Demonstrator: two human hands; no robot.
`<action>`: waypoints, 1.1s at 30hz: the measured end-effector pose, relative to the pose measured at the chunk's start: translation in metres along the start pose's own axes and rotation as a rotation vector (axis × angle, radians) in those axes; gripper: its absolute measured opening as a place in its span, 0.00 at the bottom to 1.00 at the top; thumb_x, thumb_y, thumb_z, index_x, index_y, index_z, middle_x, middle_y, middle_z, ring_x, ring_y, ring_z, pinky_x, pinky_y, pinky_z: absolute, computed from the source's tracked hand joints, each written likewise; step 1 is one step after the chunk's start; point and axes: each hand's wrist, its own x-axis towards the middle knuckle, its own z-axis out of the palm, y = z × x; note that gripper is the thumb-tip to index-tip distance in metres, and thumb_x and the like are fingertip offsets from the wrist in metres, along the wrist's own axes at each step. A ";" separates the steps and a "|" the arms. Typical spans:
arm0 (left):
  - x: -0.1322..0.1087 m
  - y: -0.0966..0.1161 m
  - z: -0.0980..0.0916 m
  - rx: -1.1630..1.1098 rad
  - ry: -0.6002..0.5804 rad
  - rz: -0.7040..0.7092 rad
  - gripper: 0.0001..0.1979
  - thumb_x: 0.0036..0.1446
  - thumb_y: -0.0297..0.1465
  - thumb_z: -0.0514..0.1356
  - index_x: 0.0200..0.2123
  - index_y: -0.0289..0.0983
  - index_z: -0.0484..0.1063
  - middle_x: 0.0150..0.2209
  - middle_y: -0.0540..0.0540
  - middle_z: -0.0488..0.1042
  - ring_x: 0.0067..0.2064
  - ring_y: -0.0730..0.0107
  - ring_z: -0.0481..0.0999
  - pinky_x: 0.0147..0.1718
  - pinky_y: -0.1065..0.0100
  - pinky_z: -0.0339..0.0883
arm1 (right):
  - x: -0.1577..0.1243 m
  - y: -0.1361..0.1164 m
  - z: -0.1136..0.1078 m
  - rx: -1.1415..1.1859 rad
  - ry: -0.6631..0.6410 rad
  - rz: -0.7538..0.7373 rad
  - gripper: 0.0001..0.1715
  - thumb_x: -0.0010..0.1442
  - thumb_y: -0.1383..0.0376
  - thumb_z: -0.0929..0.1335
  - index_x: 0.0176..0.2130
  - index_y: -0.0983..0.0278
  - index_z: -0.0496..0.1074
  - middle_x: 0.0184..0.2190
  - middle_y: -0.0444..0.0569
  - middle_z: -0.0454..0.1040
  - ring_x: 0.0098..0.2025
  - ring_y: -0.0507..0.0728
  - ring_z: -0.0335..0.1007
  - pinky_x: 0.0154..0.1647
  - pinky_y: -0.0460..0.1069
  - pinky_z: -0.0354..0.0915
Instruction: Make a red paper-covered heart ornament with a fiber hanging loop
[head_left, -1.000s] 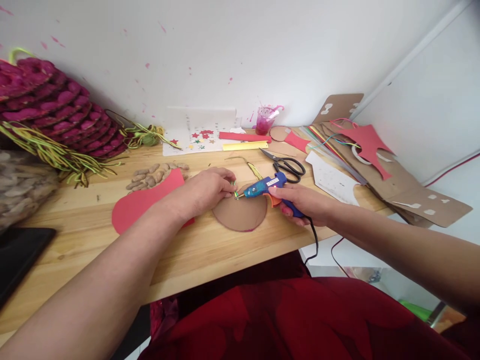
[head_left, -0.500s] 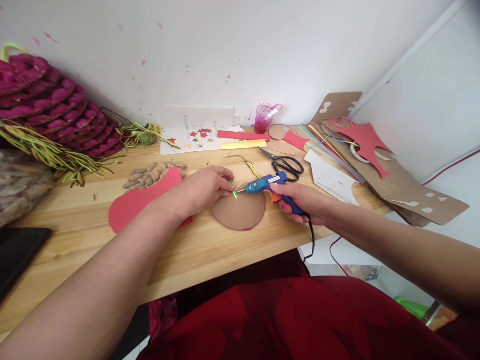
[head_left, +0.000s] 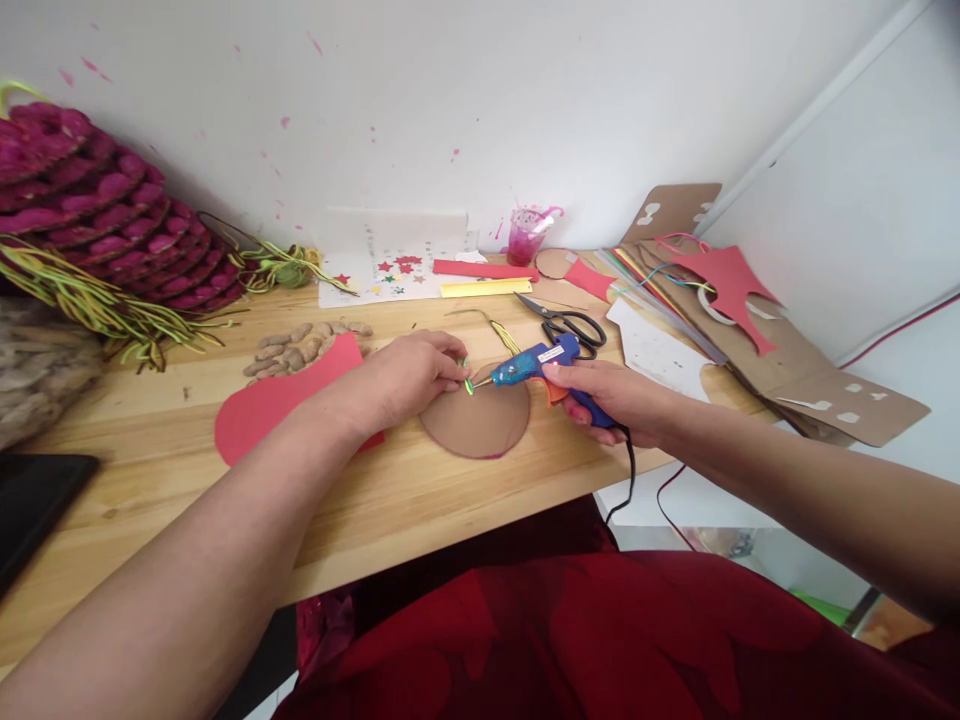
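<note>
My right hand is closed around the handle of a blue glue gun with an orange trigger. Its metal nozzle points left and meets, or nearly meets, a short green and yellow cord. My left hand pinches that cord at the upper edge of a round brown cardboard disc, which lies flat on the wooden table. Beyond the disc, more yellow and dark yarn trails over the wood. Partly under my left forearm lies a red paper cutout.
Black scissors lie just behind the glue gun. Peanuts are heaped behind the red cutout. A plastic cup with pink liquid stands by the wall. Cardboard sheets are stacked at right, and a magenta peanut-covered piece stands at left.
The glue gun's nozzle stays at the cord, with only a slight tilt of the gun. Both hands keep their holds, and the view has shifted a little.
</note>
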 end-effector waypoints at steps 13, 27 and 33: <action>0.000 -0.001 0.001 0.012 0.024 0.015 0.14 0.60 0.30 0.57 0.43 0.44 0.82 0.52 0.48 0.78 0.51 0.64 0.77 0.49 0.66 0.69 | -0.001 0.006 0.002 -0.001 -0.029 0.070 0.20 0.67 0.49 0.63 0.33 0.60 0.60 0.16 0.37 0.63 0.09 0.46 0.52 0.07 0.41 0.42; 0.000 -0.001 0.001 0.004 0.024 0.018 0.15 0.60 0.31 0.56 0.43 0.44 0.82 0.53 0.48 0.78 0.50 0.64 0.77 0.49 0.66 0.69 | 0.003 0.007 -0.001 0.036 -0.027 0.031 0.19 0.67 0.50 0.63 0.32 0.60 0.60 0.15 0.37 0.63 0.09 0.46 0.51 0.06 0.41 0.43; 0.000 0.000 -0.001 -0.012 0.013 0.021 0.15 0.61 0.30 0.55 0.43 0.43 0.82 0.53 0.47 0.77 0.50 0.63 0.77 0.50 0.65 0.69 | 0.005 0.007 0.001 0.022 -0.021 0.046 0.19 0.68 0.50 0.62 0.32 0.60 0.60 0.15 0.37 0.62 0.09 0.46 0.52 0.07 0.41 0.43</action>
